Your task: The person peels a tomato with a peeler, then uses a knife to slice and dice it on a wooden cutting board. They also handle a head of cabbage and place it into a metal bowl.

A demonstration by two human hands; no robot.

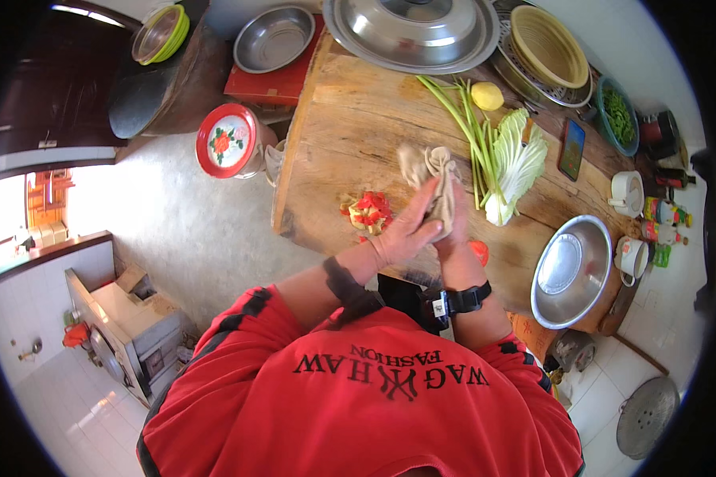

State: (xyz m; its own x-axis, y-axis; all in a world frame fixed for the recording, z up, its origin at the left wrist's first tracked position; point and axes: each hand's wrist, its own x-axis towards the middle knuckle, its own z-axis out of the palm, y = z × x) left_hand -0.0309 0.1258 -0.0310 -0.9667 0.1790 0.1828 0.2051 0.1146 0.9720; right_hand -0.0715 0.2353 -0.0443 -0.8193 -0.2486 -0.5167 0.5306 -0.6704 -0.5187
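Over the wooden table [346, 125], my left hand [409, 229] and my right hand [453, 211] press together around a beige cloth [441, 197]. Part of the cloth is blurred. Left of my hands lies a small heap of red and pale yellow food pieces [370, 211]. A red piece, perhaps tomato [479, 253], lies close to my right wrist. Beyond my hands, to the right, are green onion stalks [474, 137], a napa cabbage leaf [513, 161] and a peeled potato [487, 96]. What seems a knife handle [526, 131] shows on the leaf.
A metal basin [602, 286] stands at the table's right edge, near a white mug [632, 256], a phone [571, 149] and several bottles [662, 211]. A large steel lid [417, 42] lies at the back. A red-rimmed floral enamel basin [203, 140] stands left of the table.
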